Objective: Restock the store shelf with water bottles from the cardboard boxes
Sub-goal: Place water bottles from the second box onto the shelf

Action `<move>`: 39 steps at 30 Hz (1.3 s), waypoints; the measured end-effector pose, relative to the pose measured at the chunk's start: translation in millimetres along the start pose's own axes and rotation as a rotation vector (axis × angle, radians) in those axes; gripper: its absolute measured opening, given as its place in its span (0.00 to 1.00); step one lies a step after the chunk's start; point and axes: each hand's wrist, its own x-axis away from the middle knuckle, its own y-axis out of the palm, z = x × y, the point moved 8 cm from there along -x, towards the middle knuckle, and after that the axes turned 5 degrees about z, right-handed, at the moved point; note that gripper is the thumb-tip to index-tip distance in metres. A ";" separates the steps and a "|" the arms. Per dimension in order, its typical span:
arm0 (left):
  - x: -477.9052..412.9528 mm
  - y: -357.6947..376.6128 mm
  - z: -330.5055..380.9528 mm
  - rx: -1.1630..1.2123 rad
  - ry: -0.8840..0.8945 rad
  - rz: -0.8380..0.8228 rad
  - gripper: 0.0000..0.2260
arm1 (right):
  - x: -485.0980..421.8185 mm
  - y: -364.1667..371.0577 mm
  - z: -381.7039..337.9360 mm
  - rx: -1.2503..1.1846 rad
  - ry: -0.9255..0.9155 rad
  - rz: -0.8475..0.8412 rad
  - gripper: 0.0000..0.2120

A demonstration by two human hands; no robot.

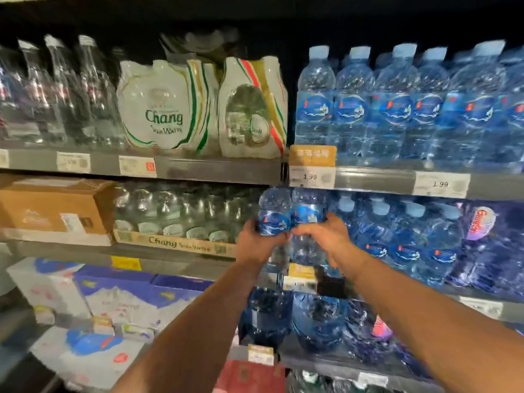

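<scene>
Left hand [256,236] gripping blue-labelled bottle [274,214], right hand [326,232] gripping another [307,211]

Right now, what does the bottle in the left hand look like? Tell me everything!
The left bottle is see-through, blue-tinted plastic with a dark blue label with white swirls round its middle. It is upright, held up in front of the shelves, its top just under a shelf rail; the picture is too blurry to show a cap. The left hand grips it below the label. It seems to touch the right bottle beside it.
</scene>
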 end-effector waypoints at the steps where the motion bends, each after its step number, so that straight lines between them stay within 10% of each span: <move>1: -5.5 -0.1 -1.6 -0.009 -0.002 -0.012 0.27 | -0.6 -0.2 -2.1 -0.006 -0.015 0.026 0.37; 39: -42.3 31.7 -43.2 -0.070 0.139 0.123 0.27 | -19.3 23.7 22.2 0.135 0.087 0.256 0.41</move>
